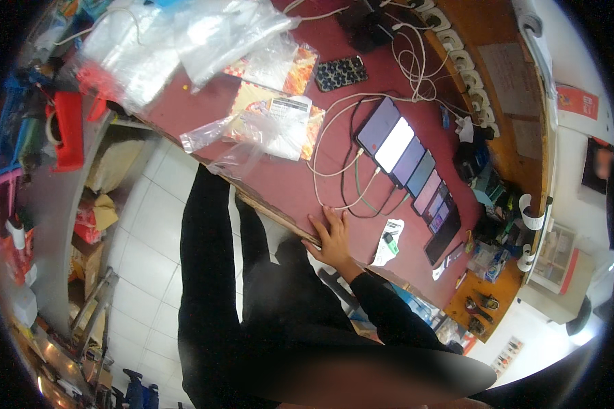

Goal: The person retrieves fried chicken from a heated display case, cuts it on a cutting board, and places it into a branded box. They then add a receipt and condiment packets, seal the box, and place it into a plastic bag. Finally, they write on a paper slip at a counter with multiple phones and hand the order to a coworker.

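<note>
My right hand (pixel 332 240) rests palm down at the front edge of a dark red tabletop (pixel 281 191), fingers spread and holding nothing. Its fingertips lie close to a looped white charging cable (pixel 315 191). My left hand is out of view. To the right of the hand, a torn paper piece (pixel 390 237) carries a small green and black item (pixel 390 244). Beyond lies a slanting row of several smartphones, among them a white-screened one (pixel 395 144) and a dark one (pixel 443 234). Cables are plugged into some of them.
Clear plastic bags (pixel 230 38) cover printed packets (pixel 273 120) on the left. A patterned phone case (pixel 342 73) lies behind. White sockets (pixel 460 60) line the back board. A red tape dispenser (pixel 67 132) stands far left. Below the table edge are white floor tiles (pixel 146 250).
</note>
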`<move>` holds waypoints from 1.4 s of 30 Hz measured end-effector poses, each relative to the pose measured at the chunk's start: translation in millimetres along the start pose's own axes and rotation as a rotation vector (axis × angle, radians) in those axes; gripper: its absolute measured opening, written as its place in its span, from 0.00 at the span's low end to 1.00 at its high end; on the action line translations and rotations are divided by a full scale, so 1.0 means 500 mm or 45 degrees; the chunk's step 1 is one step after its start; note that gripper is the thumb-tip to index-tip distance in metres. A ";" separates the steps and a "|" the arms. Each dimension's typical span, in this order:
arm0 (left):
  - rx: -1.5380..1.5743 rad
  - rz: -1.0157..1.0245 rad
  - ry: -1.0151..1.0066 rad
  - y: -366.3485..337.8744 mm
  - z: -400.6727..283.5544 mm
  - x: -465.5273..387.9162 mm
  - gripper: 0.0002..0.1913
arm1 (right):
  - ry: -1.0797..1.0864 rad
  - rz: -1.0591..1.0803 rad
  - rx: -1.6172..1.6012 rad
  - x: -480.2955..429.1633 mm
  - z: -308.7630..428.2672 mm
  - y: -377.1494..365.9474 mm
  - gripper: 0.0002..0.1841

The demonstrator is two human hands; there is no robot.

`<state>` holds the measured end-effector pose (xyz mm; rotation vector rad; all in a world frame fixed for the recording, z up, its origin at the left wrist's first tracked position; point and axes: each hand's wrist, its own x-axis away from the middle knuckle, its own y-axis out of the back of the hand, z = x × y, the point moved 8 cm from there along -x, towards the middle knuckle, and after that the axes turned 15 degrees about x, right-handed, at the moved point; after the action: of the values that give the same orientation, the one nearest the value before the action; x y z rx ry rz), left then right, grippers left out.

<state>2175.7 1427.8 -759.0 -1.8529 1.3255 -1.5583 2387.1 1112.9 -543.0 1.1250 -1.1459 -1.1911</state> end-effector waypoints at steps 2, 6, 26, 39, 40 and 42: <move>-0.586 -0.041 -0.182 0.040 0.000 0.013 0.19 | -0.003 0.023 -0.006 -0.001 -0.001 0.001 0.36; -1.248 -0.018 -0.410 0.072 0.007 0.040 0.17 | -0.038 0.018 -0.085 -0.003 -0.007 0.012 0.35; -2.290 0.755 -0.713 -0.218 0.609 0.937 0.39 | -0.696 -0.352 -0.578 0.391 -0.476 0.027 0.17; -1.932 0.459 -0.165 -0.156 0.701 0.907 0.26 | -0.928 -0.351 -0.270 0.447 -0.610 0.044 0.20; -1.828 0.499 -0.391 -0.171 0.668 0.924 0.34 | -0.976 -0.283 -0.433 0.444 -0.616 0.035 0.20; -1.986 0.407 -0.669 -0.181 0.617 0.947 0.41 | -0.988 -0.204 -0.602 0.431 -0.611 0.032 0.19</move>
<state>2465.4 993.5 -524.5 -2.1930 2.5866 0.4706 2699.5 907.2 -543.6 0.3851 -1.2382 -1.9927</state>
